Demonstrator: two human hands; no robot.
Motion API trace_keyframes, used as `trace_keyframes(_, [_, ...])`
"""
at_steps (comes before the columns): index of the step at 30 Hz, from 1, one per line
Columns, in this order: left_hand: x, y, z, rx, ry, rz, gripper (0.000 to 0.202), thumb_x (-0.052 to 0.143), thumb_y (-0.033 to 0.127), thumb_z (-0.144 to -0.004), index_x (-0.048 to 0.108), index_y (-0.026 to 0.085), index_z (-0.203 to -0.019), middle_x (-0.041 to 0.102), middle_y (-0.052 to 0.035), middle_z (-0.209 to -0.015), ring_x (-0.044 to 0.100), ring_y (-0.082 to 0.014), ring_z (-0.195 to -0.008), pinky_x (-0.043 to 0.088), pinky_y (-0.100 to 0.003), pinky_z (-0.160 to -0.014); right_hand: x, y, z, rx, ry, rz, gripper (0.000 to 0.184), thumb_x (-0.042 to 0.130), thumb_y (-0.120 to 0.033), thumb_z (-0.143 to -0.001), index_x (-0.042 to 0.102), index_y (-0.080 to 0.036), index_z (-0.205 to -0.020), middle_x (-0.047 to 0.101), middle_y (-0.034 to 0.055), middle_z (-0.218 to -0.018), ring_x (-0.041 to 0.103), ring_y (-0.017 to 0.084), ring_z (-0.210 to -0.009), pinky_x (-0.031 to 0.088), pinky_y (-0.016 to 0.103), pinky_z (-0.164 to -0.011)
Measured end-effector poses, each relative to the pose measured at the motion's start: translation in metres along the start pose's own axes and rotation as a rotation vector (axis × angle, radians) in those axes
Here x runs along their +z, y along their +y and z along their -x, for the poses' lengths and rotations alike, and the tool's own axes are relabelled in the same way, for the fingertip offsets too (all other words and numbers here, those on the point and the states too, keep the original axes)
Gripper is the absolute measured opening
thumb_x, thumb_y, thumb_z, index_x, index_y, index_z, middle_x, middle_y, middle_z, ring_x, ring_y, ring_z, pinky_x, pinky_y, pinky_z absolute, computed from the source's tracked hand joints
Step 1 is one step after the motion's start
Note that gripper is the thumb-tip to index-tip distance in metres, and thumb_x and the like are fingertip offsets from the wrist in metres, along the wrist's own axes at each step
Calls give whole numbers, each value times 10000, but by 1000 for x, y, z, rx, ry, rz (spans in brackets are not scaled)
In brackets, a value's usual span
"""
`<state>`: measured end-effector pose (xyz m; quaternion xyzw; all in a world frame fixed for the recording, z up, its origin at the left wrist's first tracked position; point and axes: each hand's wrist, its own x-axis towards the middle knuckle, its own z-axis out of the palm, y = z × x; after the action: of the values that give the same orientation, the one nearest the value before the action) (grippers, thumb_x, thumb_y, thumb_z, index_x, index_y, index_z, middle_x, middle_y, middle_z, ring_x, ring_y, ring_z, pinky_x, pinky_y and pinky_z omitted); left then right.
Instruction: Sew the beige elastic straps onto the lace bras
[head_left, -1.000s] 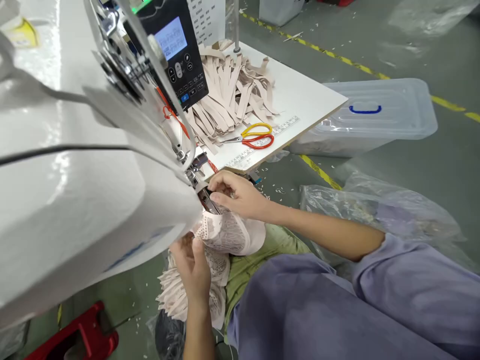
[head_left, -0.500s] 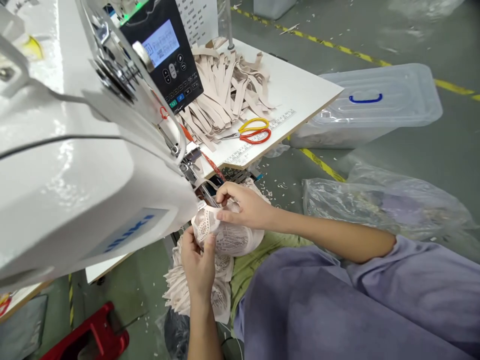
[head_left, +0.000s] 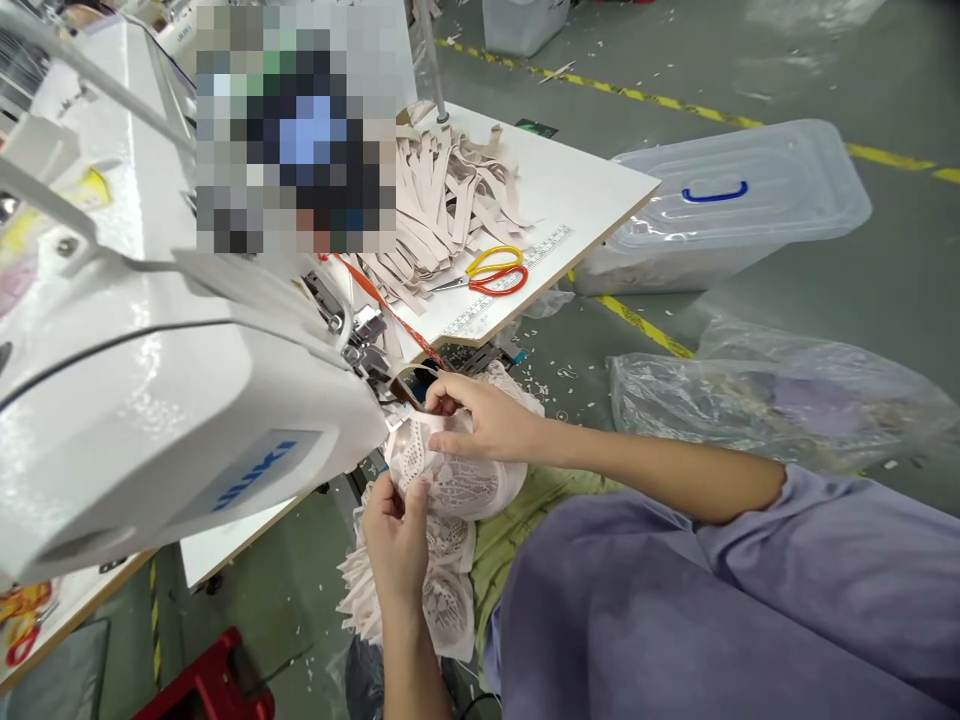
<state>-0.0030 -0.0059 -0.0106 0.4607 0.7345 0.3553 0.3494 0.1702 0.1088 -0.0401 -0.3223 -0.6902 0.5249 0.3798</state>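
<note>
A pale pink lace bra (head_left: pixel 469 480) hangs at the needle end of a white sewing machine (head_left: pixel 300 400). My left hand (head_left: pixel 397 540) pinches its lower left edge between thumb and fingers. Above and to the right, my right hand (head_left: pixel 487 420) is closed on the bra's upper edge beside the presser foot (head_left: pixel 397 390), its fingertips partly hidden. A narrow pale strip (head_left: pixel 416 368) curves from the machine toward the right fingers. Below, more lace bras (head_left: pixel 446 590) hang in a stacked bunch beside my left wrist.
On the white table (head_left: pixel 592 165) lie a pile of beige straps (head_left: pixel 457 190) and scissors (head_left: pixel 496 272) with yellow and red handles. A lidded clear bin (head_left: pixel 750 200) and a plastic bag (head_left: pixel 772 400) are on the floor. A red stool (head_left: pixel 217 685) stands lower left.
The view has shifted slightly, so the machine and table sit a little further left and lower. Both hands keep their grip on the bra, hardly moved.
</note>
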Motion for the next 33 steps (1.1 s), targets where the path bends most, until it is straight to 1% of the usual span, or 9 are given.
trace_keyframes(5, [-4,-1,-1,-16,-13,35,376,563,565,-883,611,194,-844,547,7,-718,506,-153,-668,404,-238,-626,4,-6,-2,77,-5,-26,403,695,-494,-816,540,-198,-1042,606,39,-1010,549,154,-815,460,286,-713])
trace_keyframes(9, [-4,-4,4,-50,-55,139,397,566,591,-863,615,197,-876,609,-16,-784,563,-188,-729,449,-268,-676,5,-5,1,158,-24,-179,395,697,-483,-827,553,-189,-1049,625,33,-991,581,163,-863,478,288,-751])
trace_keyframes(16, [4,-2,20,26,-218,239,430,542,586,-889,665,176,-929,651,-42,-816,591,-199,-775,467,-287,-719,-15,-2,31,269,-127,-410,351,680,-446,-865,695,-184,-1098,711,49,-1064,658,185,-944,509,295,-825])
trace_keyframes(19, [14,-5,18,1,-255,301,472,533,597,-900,686,167,-1021,693,-83,-957,623,-226,-891,488,-338,-842,-21,-5,47,319,-158,-466,351,684,-458,-863,725,-171,-1063,736,54,-1040,680,193,-940,517,303,-842])
trace_keyframes(22, [30,-1,16,-120,-332,534,611,435,683,-901,699,163,-1082,697,-133,-1110,632,-269,-1042,488,-403,-936,-22,-10,61,327,-256,-413,363,677,-478,-863,738,-183,-1066,737,62,-1088,681,213,-1009,517,326,-892])
trace_keyframes(25, [36,12,17,-215,-452,752,625,412,680,-901,710,154,-1060,708,-140,-1063,645,-283,-1042,506,-438,-930,-19,-6,72,238,-341,-170,362,632,-490,-891,730,-200,-1084,722,58,-1125,663,220,-1049,501,337,-912])
trace_keyframes(28, [16,24,17,-255,-372,907,313,614,493,-873,700,193,-885,673,-46,-795,661,-215,-861,532,-402,-876,-19,11,81,114,-418,114,388,515,-473,-963,689,-180,-1148,712,82,-1077,657,212,-979,492,333,-852])
trace_keyframes(30, [-14,25,16,-257,-245,991,190,659,361,-880,639,214,-762,573,23,-644,622,-147,-712,547,-358,-828,-22,26,87,49,-490,281,401,414,-446,-1009,685,-170,-1114,705,91,-1021,646,200,-915,476,319,-799])
trace_keyframes(33, [-71,17,13,-207,-35,1095,182,572,284,-955,568,230,-782,531,63,-601,576,-96,-631,561,-295,-780,-32,44,94,-5,-541,465,439,328,-411,-1040,692,-169,-996,693,84,-900,618,183,-798,435,300,-715])
